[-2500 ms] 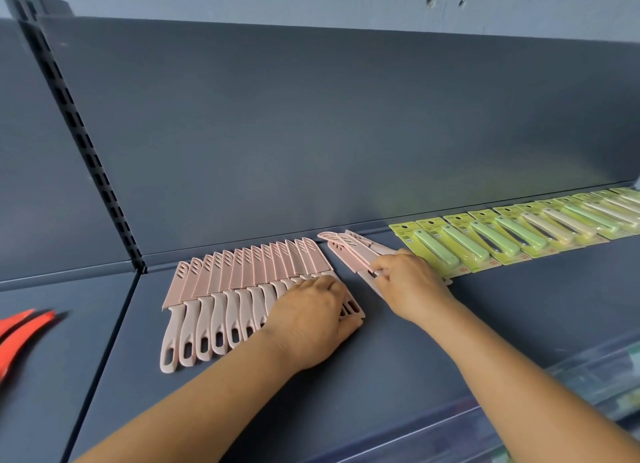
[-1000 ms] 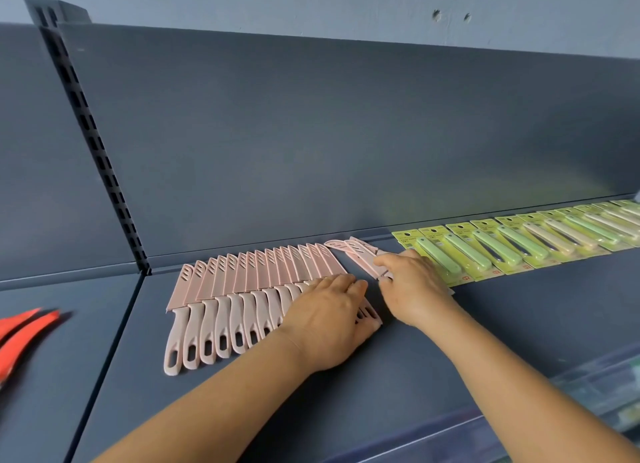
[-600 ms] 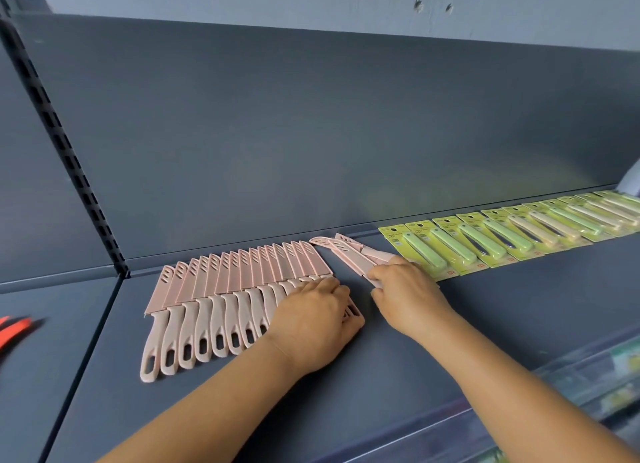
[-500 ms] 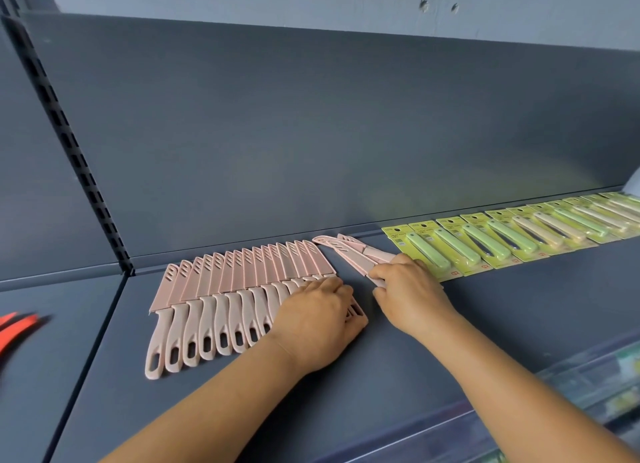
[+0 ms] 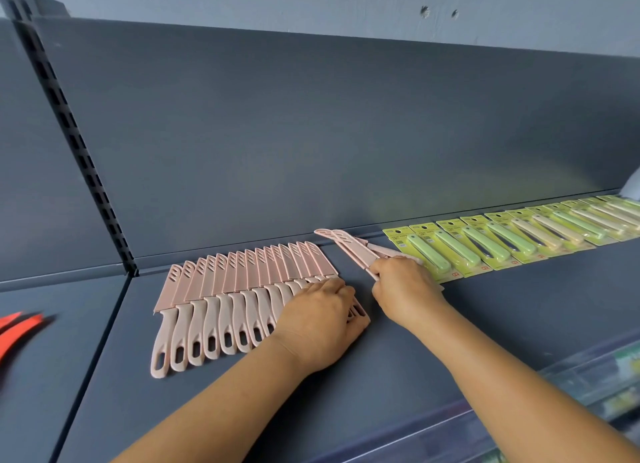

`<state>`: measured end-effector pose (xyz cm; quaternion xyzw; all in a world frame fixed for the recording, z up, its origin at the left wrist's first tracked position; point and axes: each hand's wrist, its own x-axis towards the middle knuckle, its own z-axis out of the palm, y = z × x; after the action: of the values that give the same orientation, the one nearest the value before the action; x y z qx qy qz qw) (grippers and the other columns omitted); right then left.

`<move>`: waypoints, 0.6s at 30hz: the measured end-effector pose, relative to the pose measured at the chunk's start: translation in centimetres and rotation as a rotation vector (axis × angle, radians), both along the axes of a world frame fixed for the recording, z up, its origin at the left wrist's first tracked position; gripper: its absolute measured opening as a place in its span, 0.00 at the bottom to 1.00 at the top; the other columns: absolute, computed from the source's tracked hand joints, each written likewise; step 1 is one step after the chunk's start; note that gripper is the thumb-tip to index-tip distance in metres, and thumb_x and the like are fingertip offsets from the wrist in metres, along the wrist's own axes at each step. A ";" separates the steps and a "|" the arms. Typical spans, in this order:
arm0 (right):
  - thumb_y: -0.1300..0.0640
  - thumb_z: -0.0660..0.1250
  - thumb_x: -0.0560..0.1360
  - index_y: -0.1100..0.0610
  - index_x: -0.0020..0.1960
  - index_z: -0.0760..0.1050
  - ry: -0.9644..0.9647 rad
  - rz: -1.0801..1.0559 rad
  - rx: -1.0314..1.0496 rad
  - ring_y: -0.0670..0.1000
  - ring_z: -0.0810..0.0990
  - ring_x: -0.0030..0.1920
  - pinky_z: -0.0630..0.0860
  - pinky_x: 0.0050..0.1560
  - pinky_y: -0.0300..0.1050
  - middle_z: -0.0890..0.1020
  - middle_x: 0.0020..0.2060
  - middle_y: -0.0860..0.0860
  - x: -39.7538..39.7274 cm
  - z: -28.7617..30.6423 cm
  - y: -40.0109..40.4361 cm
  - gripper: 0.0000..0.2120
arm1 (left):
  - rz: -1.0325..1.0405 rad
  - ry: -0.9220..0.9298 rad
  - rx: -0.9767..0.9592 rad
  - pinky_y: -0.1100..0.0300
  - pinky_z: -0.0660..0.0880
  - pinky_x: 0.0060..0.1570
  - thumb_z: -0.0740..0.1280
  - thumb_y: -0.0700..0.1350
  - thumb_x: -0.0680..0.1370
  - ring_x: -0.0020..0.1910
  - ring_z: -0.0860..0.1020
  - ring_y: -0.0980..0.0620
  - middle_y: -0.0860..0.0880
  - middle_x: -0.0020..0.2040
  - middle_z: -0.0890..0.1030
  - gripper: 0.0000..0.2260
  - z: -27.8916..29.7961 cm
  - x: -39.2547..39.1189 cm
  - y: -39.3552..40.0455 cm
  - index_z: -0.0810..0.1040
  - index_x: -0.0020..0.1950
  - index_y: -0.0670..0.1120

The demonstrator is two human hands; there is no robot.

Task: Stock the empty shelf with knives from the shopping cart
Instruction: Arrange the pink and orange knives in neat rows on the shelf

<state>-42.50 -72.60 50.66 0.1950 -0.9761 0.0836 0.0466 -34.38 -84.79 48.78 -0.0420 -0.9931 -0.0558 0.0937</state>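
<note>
While left hand (image 5: 320, 320) flat upon shelf's (image 5: 485, 310) pink knife row (image 5: 242, 289), right hand's (image 5: 405, 289) grip around a few loose pink knives (image 5: 349, 249).

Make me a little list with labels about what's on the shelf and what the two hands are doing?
Place: grey shelf
Pink knives: row lying side by side, blades covered, handles toward the person
Left hand: rests on the row's right end, fingers nearly flat
Right hand: holds a small bunch of pink knives, tips pointing back-left
Green knives: packaged, overlapping row on the right
Red things: far left, blurred
</note>
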 end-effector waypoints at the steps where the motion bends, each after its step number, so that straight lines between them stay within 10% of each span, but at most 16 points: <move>1: 0.60 0.61 0.76 0.54 0.53 0.77 -0.004 0.007 -0.029 0.58 0.78 0.50 0.70 0.40 0.43 0.81 0.50 0.55 0.1 0.0 -0.1 0.09 | 0.000 0.000 0.001 0.59 0.64 0.62 0.56 0.59 0.79 0.63 0.71 0.49 0.51 0.65 0.71 0.20 0.0 0.0 0.0 0.72 0.64 0.49; 10: 0.63 0.61 0.73 0.56 0.40 0.77 -0.122 0.034 -0.234 0.59 0.74 0.41 0.74 0.41 0.45 0.79 0.36 0.55 0.5 0.3 -1.8 0.07 | -0.008 -0.002 0.010 0.58 0.63 0.64 0.56 0.59 0.79 0.63 0.71 0.48 0.50 0.65 0.72 0.21 -0.3 -0.2 -0.1 0.71 0.65 0.47; 14: 0.62 0.61 0.76 0.53 0.60 0.78 -0.180 -0.042 -0.429 0.56 0.79 0.52 0.76 0.51 0.44 0.82 0.53 0.53 0.1 0.1 -1.9 0.15 | -0.008 -0.004 0.016 0.57 0.64 0.64 0.56 0.59 0.79 0.62 0.71 0.48 0.50 0.64 0.72 0.21 -0.3 -0.2 -0.2 0.72 0.64 0.47; 18: 0.63 0.60 0.76 0.54 0.60 0.79 -0.307 -0.082 -0.674 0.55 0.80 0.47 0.76 0.41 0.43 0.82 0.52 0.54 0.2 0.2 -1.9 0.16 | -0.006 -0.012 0.032 0.57 0.64 0.64 0.57 0.58 0.79 0.63 0.71 0.47 0.49 0.65 0.72 0.21 -0.3 -0.3 -0.2 0.72 0.65 0.47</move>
<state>-42.27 -74.48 50.89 0.1147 -0.8964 0.4267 -0.0356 -34.66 -84.99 48.51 -0.0429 -0.9925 -0.0723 0.0883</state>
